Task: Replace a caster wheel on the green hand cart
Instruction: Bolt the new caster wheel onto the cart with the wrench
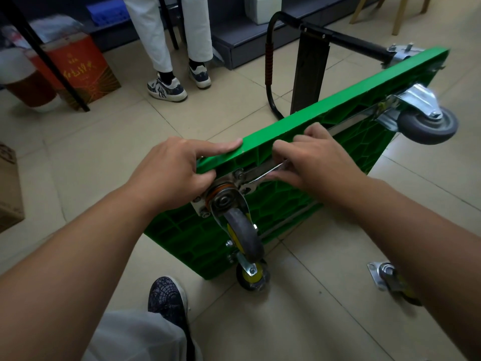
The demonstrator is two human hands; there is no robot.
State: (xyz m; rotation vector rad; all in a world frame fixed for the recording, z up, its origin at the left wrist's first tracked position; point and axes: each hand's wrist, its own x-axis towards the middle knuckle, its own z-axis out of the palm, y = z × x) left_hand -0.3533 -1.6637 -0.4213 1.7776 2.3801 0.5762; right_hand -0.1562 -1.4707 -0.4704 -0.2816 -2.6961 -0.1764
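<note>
The caster wheel [243,231] being worked on is being carried at the near upper corner of the green hand cart [286,204]. The cart is being stood on its long edge on the tiled floor [104,152], with its ribbed underside turned to the camera. A wrench [263,173] is being held against a bolt on the wheel's metal plate [199,204]. It is being pinched by the curled fingers and thumb of the right hand [312,157], just under the cart's top edge. That edge is being gripped by the left hand [171,168], with the fingers laid along it and the thumb tucked beneath by the plate.

A second wheel [252,276] is being shown at the lower near corner, down at the floor. A larger grey wheel [428,121] is jutting out at the far upper corner. A loose caster [382,277] is lying on the floor to the right, apart from the cart and partly hidden by the right forearm. The black handle [269,61] is being propped on the floor behind the cart. A stretch of tiles is lying between the cart's left end and a red box [83,71], a cardboard box [7,186] and a standing person's shoes [166,88].
</note>
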